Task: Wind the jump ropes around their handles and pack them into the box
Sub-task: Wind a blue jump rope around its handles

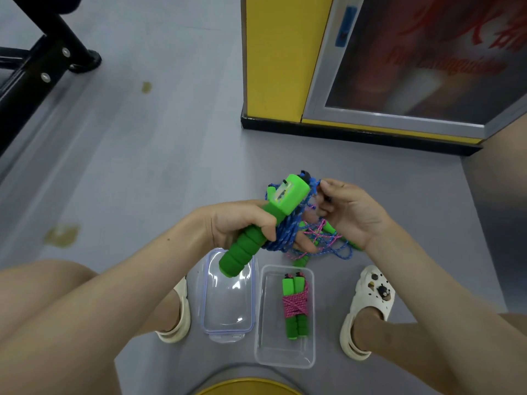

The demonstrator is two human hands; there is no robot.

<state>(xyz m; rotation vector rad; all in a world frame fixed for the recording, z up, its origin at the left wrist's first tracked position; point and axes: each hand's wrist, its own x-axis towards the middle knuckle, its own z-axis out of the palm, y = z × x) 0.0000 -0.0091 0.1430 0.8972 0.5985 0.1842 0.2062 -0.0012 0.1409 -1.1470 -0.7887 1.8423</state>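
One green-handled jump rope (258,232) with blue cord half wound sits gripped in the left hand (239,223), the right hand (346,209) at 3 o'clock pinching the cord with its fingers, above one clear box (285,354) holding one pink-wound rope (295,306), one lid (228,309) at its 9 o'clock.

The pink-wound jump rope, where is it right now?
In the head view, the pink-wound jump rope lies inside the clear box on the floor between the person's feet, right of the clear lid.
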